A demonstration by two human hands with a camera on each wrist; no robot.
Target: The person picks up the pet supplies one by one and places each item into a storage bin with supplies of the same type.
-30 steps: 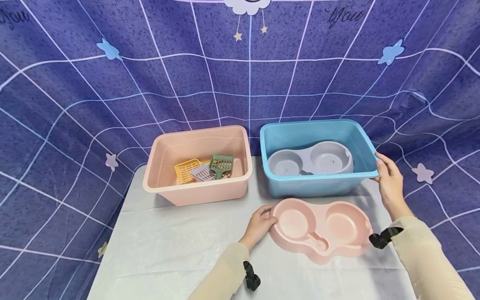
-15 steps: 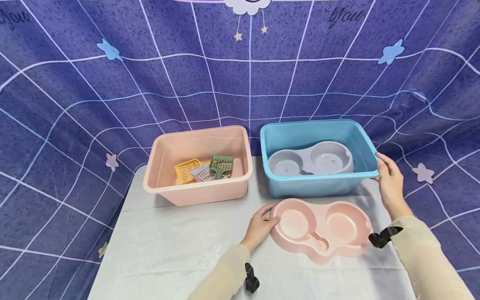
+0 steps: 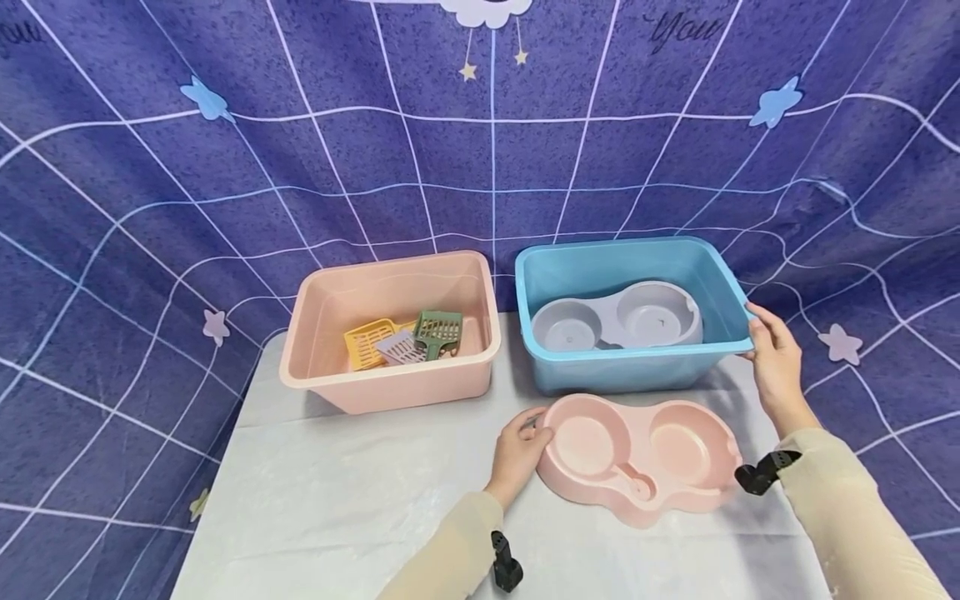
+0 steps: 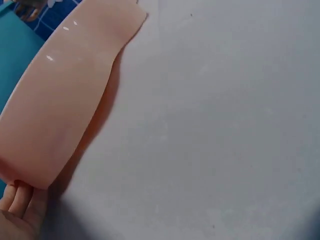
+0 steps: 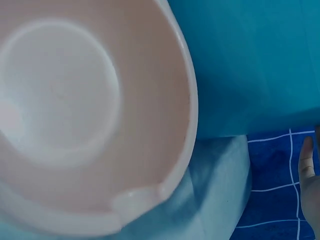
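My left hand (image 3: 517, 454) grips the left end of a pink double pet bowl (image 3: 641, 446), thumb on the rim. In the left wrist view, fingers (image 4: 22, 200) curl under the bowl's lower edge, and a shadow lies beneath its side. The bowl is in front of a blue plastic tub (image 3: 622, 371). On that tub's right front corner rests the grip of my right hand (image 3: 776, 362), the thumb at the rim and the other fingers partly hidden. Inside the blue tub sits a grey double pet bowl (image 3: 611, 315), tilted slightly.
Left of the blue tub stands a pink tub (image 3: 390, 387) with yellow, grey and green litter scoops (image 3: 438, 332) in it. Both tubs are at the back of a white-covered table (image 3: 337, 500), close against a blue patterned curtain (image 3: 450, 167).
The head view has shifted slightly. Both hands, the pink pet bowl and the tubs keep nearly the same places relative to one another.
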